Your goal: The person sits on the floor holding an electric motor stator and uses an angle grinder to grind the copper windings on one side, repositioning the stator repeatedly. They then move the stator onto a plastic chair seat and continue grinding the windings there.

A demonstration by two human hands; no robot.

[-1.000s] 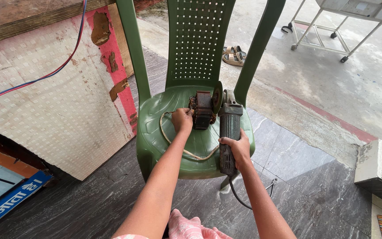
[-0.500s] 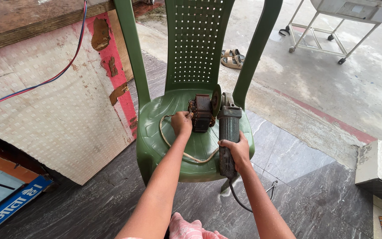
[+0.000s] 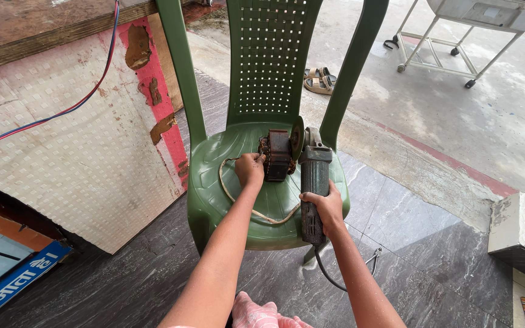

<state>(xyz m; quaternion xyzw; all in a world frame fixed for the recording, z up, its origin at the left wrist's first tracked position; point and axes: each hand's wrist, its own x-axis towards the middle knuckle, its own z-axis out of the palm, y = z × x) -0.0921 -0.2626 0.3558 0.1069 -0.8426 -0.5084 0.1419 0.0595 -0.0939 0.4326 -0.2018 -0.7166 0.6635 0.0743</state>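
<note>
Angle grinder (image 3: 312, 182), dark and grimy with a boxy grey gear head and a thin round disc standing on edge, lies on the seat of a green plastic chair (image 3: 214, 182). The right hand (image 3: 325, 207) has its fingers clamped round the grinder's long body near the seat's front edge; a black cable (image 3: 326, 273) drops from the tool's tail below the seat, where its far end is cut off behind the forearm. Just beside the disc, toward the seat's middle, sits a small rusty motor core (image 3: 276, 155) of stacked metal plates with coppery windings, its far side hidden. The left hand (image 3: 250, 169) grips that core, fingers curled tight on its near edge. A stiff pale wire (image 3: 238, 200) loops across the ribbed, glossy seat in front of the core. The chair's back is perforated with small square holes. Behind the chair lie tan sandals (image 3: 318, 82) on rough concrete.
</note>
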